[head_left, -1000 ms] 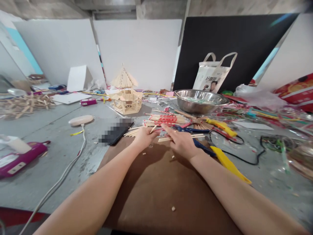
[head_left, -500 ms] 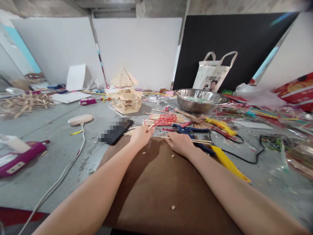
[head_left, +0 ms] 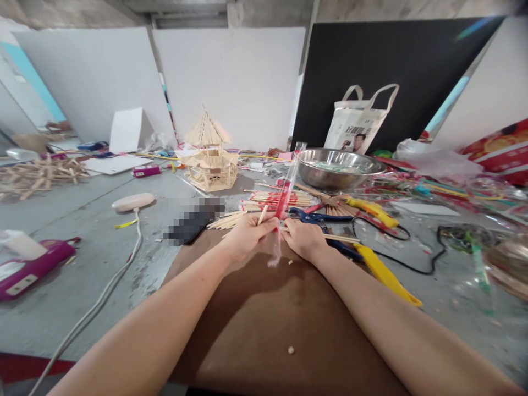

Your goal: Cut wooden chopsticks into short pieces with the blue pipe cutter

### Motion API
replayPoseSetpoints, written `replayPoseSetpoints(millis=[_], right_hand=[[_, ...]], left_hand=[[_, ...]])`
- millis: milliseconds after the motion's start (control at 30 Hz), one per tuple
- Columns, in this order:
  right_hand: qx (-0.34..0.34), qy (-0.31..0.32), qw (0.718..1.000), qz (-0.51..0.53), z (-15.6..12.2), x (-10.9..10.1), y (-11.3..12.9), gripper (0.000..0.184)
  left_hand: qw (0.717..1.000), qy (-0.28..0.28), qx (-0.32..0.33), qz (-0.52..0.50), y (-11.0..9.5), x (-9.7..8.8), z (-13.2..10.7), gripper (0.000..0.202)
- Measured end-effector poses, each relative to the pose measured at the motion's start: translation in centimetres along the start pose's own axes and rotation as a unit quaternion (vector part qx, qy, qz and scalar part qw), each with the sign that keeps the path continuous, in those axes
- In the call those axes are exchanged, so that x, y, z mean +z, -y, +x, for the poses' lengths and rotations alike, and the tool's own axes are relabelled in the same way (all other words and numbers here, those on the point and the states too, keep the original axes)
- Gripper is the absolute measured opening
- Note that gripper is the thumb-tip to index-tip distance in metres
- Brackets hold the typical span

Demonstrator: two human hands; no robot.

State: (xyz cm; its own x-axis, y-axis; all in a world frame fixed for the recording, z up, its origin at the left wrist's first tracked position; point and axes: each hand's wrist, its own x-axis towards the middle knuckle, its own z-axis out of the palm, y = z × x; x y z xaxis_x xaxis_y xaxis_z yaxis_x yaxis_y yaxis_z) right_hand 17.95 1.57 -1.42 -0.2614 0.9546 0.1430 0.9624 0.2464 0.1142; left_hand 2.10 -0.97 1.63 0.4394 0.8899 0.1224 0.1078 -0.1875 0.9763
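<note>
My left hand (head_left: 246, 237) is closed around a chopstick in a clear and red plastic wrapper (head_left: 286, 190), which stands nearly upright, and a bare wooden stick pokes up from the same fist. My right hand (head_left: 303, 239) is closed beside it, pinching the wrapper's lower part and some loose wooden sticks (head_left: 336, 238) that run off to the right. Both hands hover over the far edge of a brown board (head_left: 264, 319). Just beyond them lie a pile of wrapped chopsticks (head_left: 275, 201) and bare sticks (head_left: 226, 220).
A small wooden pavilion model (head_left: 209, 153) stands behind, a steel bowl (head_left: 336, 168) to its right. Blue and yellow cutters (head_left: 371, 264), a black cable (head_left: 408, 264), a phone (head_left: 192, 223), a white cable (head_left: 103, 297) and a purple tool (head_left: 28, 267) lie around on the grey table (head_left: 97, 258).
My hands have come together at the board's far edge. The left hand picked a wrapped chopstick off the table and raised it upright; the right hand now grips its lower end.
</note>
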Motion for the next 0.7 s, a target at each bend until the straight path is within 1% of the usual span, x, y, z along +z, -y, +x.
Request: replayPoseSetpoints(millis=[33, 67, 100, 133, 167, 200, 233, 267, 300, 333, 367, 400, 467, 533, 600, 667, 700], right_hand=[[-0.006, 0.006, 1.000, 0.005, -0.1, -0.1, 0.1, 0.030], [-0.011, 0.006, 1.000, 0.008, -0.2, -0.1, 0.2, 0.029], [-0.014, -0.001, 1.000, 0.009, -0.2, 0.0, 0.2, 0.028], [-0.016, -0.013, 1.000, 0.009, -0.2, 0.1, 0.2, 0.027], [-0.016, -0.025, 1.000, 0.007, -0.2, 0.2, 0.2, 0.027], [-0.014, -0.035, 0.999, 0.006, -0.2, 0.3, 0.1, 0.027], [-0.015, -0.038, 0.999, 0.007, -0.2, 0.4, 0.1, 0.027], [-0.019, -0.041, 0.999, 0.012, -0.2, 0.5, 0.1, 0.027], [-0.023, -0.048, 0.998, 0.018, -0.2, 0.4, 0.1, 0.027], [-0.026, -0.059, 0.998, 0.023, -0.2, 0.4, 0.1, 0.027], [-0.031, -0.073, 0.996, 0.027, -0.3, 0.2, 0.2, 0.027], [-0.040, -0.093, 0.995, 0.026, -0.3, 0.0, 0.3, 0.027], [-0.063, -0.139, 0.988, 0.013, -0.4, -0.3, 0.5, 0.027], [-0.098, -0.179, 0.979, -0.012, -0.5, -0.6, 0.7, 0.027], [-0.131, -0.209, 0.969, -0.032, -0.6, -0.7, 0.7, 0.028], [-0.154, -0.224, 0.962, -0.039, -0.5, -0.6, 0.6, 0.030], [-0.161, -0.227, 0.960, -0.037, -0.5, -0.5, 0.5, 0.030]], left_hand=[[0.995, 0.097, -0.016, -0.030, -0.7, 0.0, -0.4, 0.032], [0.973, 0.222, -0.054, -0.041, -1.3, 0.0, -0.9, 0.032], [0.942, 0.321, -0.090, -0.047, -1.9, 0.1, -1.2, 0.032], [0.919, 0.371, -0.116, -0.056, -2.3, 0.1, -1.5, 0.034], [0.906, 0.395, -0.137, -0.063, -2.5, 0.0, -1.7, 0.034], [0.899, 0.404, -0.155, -0.062, -2.5, 0.0, -1.7, 0.035], [0.900, 0.399, -0.168, -0.055, -2.3, -0.1, -1.6, 0.036], [0.909, 0.377, -0.171, -0.043, -2.0, -0.2, -1.4, 0.036], [0.931, 0.328, -0.160, -0.034, -1.6, -0.3, -1.1, 0.036], [0.960, 0.245, -0.133, -0.029, -1.1, -0.4, -0.8, 0.037], [0.979, 0.165, -0.115, -0.039, -0.6, -0.4, -0.5, 0.039], [0.986, 0.108, -0.111, -0.058, -0.2, -0.4, -0.2, 0.040], [0.989, 0.036, -0.101, -0.102, 0.4, -0.3, 0.3, 0.039], [0.989, -0.021, -0.092, -0.117, 0.7, -0.1, 0.7, 0.034], [0.988, -0.096, -0.088, -0.078, 1.1, 0.0, 0.9, 0.028], [0.982, -0.168, -0.087, -0.001, 1.6, -0.1, 1.2, 0.025], [0.979, -0.182, -0.082, 0.038, 1.9, -0.2, 1.4, 0.024]])
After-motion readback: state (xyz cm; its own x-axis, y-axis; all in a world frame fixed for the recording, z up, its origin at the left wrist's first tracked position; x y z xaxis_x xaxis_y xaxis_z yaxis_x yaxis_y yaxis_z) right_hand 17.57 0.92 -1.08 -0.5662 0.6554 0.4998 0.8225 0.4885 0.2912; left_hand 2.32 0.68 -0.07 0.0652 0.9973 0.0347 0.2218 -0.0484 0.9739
